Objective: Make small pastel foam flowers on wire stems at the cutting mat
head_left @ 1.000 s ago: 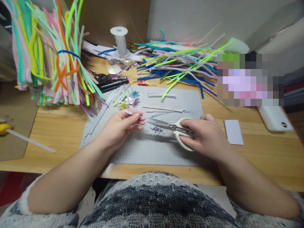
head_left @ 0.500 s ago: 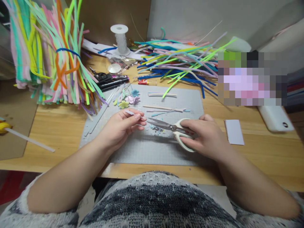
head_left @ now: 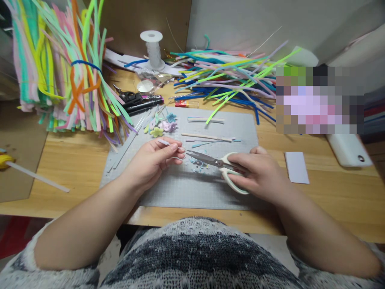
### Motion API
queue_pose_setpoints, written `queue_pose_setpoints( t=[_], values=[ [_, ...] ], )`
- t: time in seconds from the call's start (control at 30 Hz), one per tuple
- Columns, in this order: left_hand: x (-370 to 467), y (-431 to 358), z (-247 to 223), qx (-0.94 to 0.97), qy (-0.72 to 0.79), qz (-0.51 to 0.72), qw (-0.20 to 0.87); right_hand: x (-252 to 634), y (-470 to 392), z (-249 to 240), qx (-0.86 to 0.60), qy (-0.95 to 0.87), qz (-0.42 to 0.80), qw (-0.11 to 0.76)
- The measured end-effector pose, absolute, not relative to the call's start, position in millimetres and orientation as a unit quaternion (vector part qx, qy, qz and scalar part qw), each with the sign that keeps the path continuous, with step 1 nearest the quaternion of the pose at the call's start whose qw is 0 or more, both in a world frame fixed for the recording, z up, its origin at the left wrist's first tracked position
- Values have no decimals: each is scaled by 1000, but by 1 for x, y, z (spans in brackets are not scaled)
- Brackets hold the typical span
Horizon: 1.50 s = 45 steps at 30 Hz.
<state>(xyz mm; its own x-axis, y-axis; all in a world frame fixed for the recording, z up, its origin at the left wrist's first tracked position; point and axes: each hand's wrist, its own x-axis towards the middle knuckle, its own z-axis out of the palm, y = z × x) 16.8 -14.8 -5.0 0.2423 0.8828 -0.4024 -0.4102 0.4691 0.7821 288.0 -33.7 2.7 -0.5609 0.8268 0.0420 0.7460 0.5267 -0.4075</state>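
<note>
Left hand (head_left: 155, 160) around probable pipe cleaner (head_left: 164, 142)

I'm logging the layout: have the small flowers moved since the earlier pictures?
No; the small flowers lie in the same place on the grey cutting mat.

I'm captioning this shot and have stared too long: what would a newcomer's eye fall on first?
Probably the big, bright bundle of pipe cleaners at the upper left, then the loose, many-coloured pile at the back, right of the white spool. After that, likely the middle, over the grey mat: the right hand holds scissors pointing toward the left hand, which pinches a pale strip.
</note>
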Motion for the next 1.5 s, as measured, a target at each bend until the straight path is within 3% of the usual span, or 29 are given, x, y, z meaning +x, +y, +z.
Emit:
queue_pose_setpoints(
  t=[0.53, 0.77, 0.93, 1.5],
  values=[
    [18, -15, -9, 308, 458, 461, 695, 288, -34, 3, -449, -869, 169, 119],
    [18, -15, -8, 363, 484, 484, 632, 303, -30, 14, -488, -855, 92, 149],
    [16, -14, -8, 373, 489, 509, 602, 309, -29, 18, -476, -869, 62, 122],
    [18, -14, -6, 331, 468, 475, 668, 296, -31, 12, -450, -888, 62, 74]
  ],
)
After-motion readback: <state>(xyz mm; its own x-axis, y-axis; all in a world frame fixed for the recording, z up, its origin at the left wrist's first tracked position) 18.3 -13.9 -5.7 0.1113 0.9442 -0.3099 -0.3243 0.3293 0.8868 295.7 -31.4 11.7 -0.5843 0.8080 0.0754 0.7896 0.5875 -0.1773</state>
